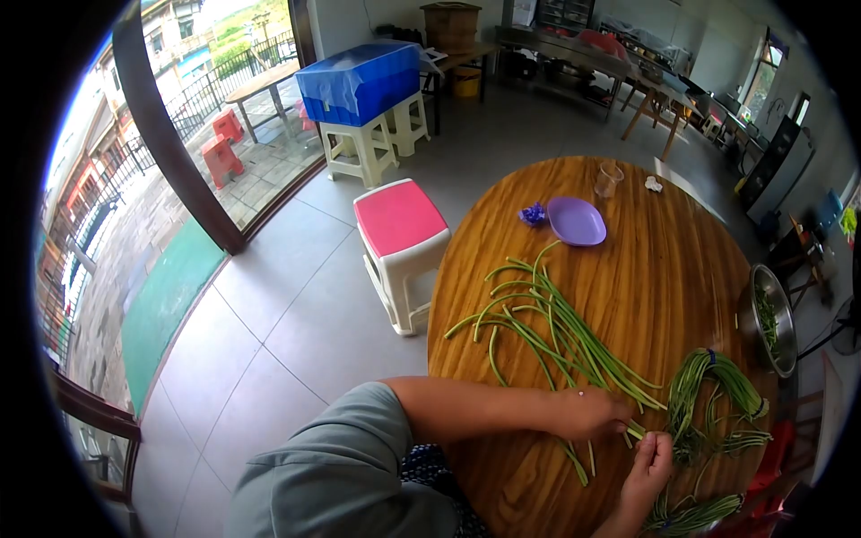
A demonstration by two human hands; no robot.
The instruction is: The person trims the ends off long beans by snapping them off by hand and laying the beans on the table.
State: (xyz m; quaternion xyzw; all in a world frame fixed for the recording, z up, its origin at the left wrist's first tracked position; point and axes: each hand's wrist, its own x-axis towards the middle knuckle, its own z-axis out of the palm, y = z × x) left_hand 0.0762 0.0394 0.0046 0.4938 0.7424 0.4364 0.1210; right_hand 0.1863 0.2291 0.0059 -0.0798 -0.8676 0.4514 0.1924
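Long green garlic scapes (574,341) lie loosely spread over the wooden table (682,233). My left hand (594,413) reaches across them from the left, its fingers closed on the end of a garlic scape. Close beside it, my right hand (649,468) pinches the same short stretch of stem, which shows between the two hands. To the right lies a bundle of garlic scapes (708,386) tied with a dark band. Another bunch of scapes (700,516) is at the near edge, partly cut off by the dark image border.
A purple plate (577,221), a crumpled purple item (532,214), a clear plastic cup (608,180) and a white scrap (653,184) are at the table's far side. A metal bowl (784,332) with green pieces sits at the right edge. A pink-topped stool (401,220) stands left.
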